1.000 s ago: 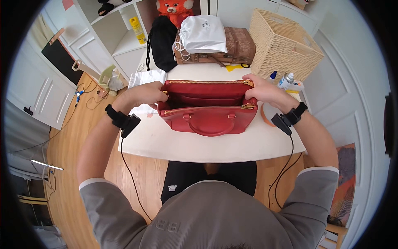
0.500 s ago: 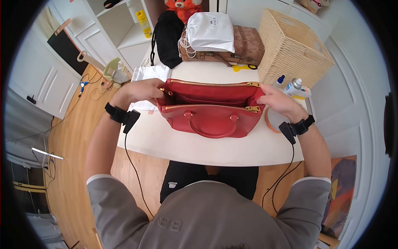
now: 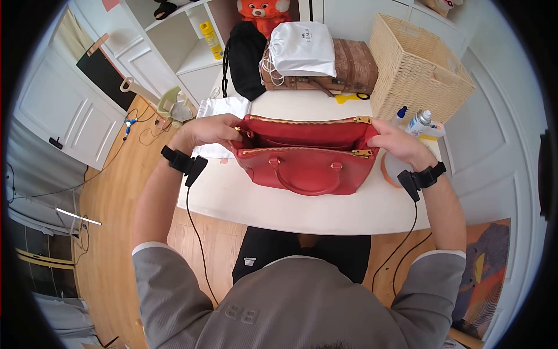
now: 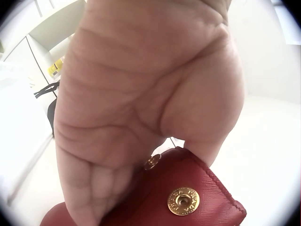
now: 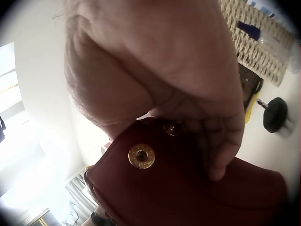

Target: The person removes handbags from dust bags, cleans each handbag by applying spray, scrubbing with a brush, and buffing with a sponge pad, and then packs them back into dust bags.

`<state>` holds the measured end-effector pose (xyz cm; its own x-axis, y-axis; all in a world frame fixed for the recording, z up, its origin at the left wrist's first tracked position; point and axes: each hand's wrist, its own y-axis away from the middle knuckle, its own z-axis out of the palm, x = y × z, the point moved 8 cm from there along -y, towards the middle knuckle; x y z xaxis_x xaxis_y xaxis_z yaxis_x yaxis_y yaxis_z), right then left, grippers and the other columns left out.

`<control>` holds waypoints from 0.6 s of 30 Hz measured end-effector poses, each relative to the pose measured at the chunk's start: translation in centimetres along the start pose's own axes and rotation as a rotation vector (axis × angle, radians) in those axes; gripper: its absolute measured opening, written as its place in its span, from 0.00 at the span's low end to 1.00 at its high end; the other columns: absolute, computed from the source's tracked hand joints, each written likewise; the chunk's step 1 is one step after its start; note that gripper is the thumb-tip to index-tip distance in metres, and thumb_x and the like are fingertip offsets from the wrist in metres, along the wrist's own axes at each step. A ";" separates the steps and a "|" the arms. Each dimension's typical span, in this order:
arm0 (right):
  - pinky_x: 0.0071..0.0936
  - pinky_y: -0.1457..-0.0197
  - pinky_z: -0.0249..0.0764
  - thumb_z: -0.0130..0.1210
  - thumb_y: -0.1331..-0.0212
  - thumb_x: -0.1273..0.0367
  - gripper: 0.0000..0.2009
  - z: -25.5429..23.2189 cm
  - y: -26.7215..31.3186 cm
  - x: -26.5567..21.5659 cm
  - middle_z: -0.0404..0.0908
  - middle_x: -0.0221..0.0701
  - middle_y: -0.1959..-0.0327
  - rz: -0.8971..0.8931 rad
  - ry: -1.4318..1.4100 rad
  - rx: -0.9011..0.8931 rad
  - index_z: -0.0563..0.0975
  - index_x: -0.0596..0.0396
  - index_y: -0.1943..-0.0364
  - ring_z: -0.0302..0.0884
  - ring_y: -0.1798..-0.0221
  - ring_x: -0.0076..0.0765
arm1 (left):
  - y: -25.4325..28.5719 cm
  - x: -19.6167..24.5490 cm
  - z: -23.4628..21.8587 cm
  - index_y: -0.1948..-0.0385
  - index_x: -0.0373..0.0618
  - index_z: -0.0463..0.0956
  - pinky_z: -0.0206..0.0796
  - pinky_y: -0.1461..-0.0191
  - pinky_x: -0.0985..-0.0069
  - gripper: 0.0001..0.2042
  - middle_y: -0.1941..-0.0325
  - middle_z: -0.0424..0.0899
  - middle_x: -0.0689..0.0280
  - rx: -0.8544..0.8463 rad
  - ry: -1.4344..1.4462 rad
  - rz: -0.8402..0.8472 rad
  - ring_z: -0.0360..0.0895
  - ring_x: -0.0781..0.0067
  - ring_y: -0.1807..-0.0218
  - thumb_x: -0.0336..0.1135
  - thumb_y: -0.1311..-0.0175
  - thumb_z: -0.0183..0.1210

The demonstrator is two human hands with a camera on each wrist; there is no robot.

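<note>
A red handbag (image 3: 314,168) stands unzipped on the white table, its top gaping and its near handle hanging over the front. My left hand (image 3: 214,130) grips the bag's left end; in the left wrist view the hand (image 4: 146,89) has thumb and fingers on either side of the red side panel (image 4: 164,188), beside a gold snap. At the right end my right hand (image 3: 401,142) holds the bag the same way. The right wrist view shows that hand (image 5: 160,66) around the side panel (image 5: 155,188) with its gold snap (image 5: 141,156).
Behind the bag are a black pouch (image 3: 245,64), a brown case (image 3: 356,67) with a white pouch (image 3: 302,49) on top, and a woven basket (image 3: 418,75). A spray can (image 3: 418,123) stands at the right. White cloth (image 3: 224,107) lies near my left hand.
The whole scene has shifted slightly rightward in the head view. Both hands keep their grip on the bag's ends, and the right end looks a little more spread than a second ago.
</note>
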<state>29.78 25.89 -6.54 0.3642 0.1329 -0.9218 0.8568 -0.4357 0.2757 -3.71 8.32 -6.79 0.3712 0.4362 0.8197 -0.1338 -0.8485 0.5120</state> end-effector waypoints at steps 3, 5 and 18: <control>0.24 0.29 0.69 0.52 0.34 0.77 0.28 0.3 0.0 -0.2 0.81 0.32 0.34 -0.053 -0.064 -0.011 0.70 0.62 0.27 0.75 0.36 0.24 | -0.2 -0.3 -0.3 0.34 0.29 0.75 0.81 0.40 0.72 0.23 0.45 0.87 0.58 -0.014 0.012 -0.030 0.87 0.72 0.49 0.26 0.32 0.55; 0.25 0.29 0.69 0.52 0.33 0.77 0.28 0.4 -0.1 -0.1 0.80 0.32 0.34 -0.058 -0.103 -0.024 0.70 0.62 0.27 0.75 0.35 0.24 | -0.3 -0.5 -0.3 0.34 0.29 0.75 0.81 0.39 0.72 0.24 0.43 0.87 0.58 -0.021 0.052 -0.018 0.87 0.72 0.47 0.26 0.32 0.57; 0.29 0.25 0.69 0.49 0.36 0.80 0.32 0.3 -0.7 0.6 0.77 0.35 0.29 -0.057 -0.146 -0.086 0.66 0.63 0.24 0.75 0.30 0.26 | -0.3 -0.1 -0.1 0.34 0.29 0.75 0.81 0.41 0.72 0.24 0.43 0.87 0.59 -0.056 0.036 -0.015 0.86 0.73 0.48 0.26 0.32 0.57</control>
<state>29.24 25.98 -7.34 0.2624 0.0217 -0.9647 0.9048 -0.3530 0.2382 -3.79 8.55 -7.03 0.3403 0.4602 0.8200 -0.1802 -0.8240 0.5372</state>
